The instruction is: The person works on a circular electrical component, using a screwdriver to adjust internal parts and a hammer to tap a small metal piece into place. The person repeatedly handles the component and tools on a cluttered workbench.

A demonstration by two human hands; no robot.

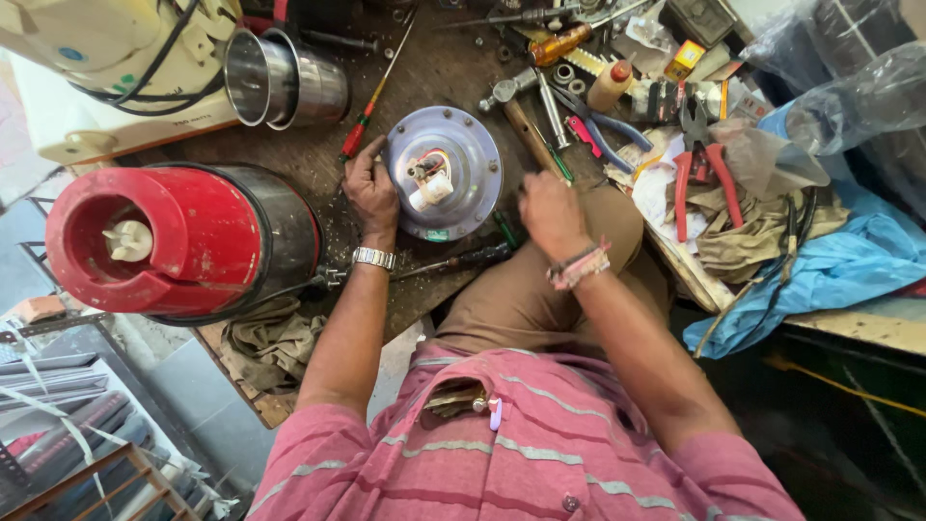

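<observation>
- The left hand rests on the left rim of a round metal motor plate, fingers curled against its edge, holding it down on the worn wooden bench.
- The plate lies flat near the middle of the bench, just in front of the person's knee; white connectors and red and yellow wires stick up from its centre.
- The right hand hovers just right of the plate, fingers curled in; I cannot tell whether it pinches anything.
- A metal watch sits on the left wrist, pink threads on the right.
- A dark-handled screwdriver lies below the plate, near the bench edge.
- A red-handled screwdriver lies slanted above the left hand, close to the plate.
- A red mixer base lies on its side, left of the left hand and well apart from the plate.
- Steel jars stand behind it.
- Red pliers lie on rags to the right, blue-handled pliers nearer the plate.
- A hammer lies just past the plate's upper right.
</observation>
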